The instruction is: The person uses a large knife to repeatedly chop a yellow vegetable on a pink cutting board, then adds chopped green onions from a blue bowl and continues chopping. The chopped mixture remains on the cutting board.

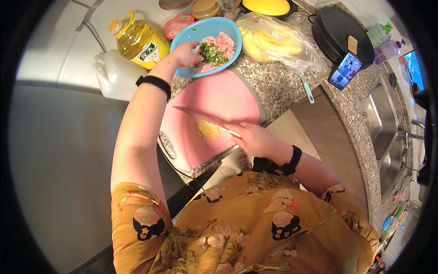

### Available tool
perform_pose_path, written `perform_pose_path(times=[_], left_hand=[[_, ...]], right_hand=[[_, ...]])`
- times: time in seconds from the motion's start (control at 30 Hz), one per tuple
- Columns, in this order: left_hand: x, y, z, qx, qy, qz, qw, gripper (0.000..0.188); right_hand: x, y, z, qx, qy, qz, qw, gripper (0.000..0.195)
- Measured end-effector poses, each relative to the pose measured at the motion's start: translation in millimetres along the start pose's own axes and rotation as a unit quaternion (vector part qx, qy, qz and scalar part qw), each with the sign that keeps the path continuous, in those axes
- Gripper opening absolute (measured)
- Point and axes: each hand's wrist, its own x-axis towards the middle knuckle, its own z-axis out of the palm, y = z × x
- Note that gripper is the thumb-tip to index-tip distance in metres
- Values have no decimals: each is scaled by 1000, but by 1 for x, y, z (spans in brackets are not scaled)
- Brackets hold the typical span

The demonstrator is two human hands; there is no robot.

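My left hand (186, 54) reaches over the near-left rim of a light blue plastic bowl (184, 32), its fingers beside the food inside. The bowl holds pink minced meat (224, 41) topped with chopped green onion (213, 54). Whether those fingers hold anything is hidden. My right hand (255, 139) grips a kitchen knife (202, 115) by its handle, with the blade pointing left across a pink cutting board (226, 89). Next to the blade lies a small pile of finely chopped yellowish food (208, 130), perhaps ginger or garlic.
Left of the bowl stand a cooking oil bottle (140, 41) and a whitish plastic jug (114, 73). Bagged bananas (270, 39), a peeler-like tool with a pale blue handle (307, 89), a black pan (337, 32) and a propped phone (345, 71) are rightward. A steel sink (379, 120) lies far right.
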Motion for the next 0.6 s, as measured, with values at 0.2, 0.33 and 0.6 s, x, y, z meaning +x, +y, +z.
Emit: perform_pose_path(times=[0.2,0.33,0.6], left_hand=[[86,-23,10,139,-1,-24,990,62],[105,-27,19,98,-10,-47,994,55],[104,-28,28,96,35,-9,995,24]], right_hand=[[5,5,-21,-2,-47,-8,999,42],[11,7,-34,13,-67,-3,998,42],[13,14,-35,31,-50,-12,998,41]])
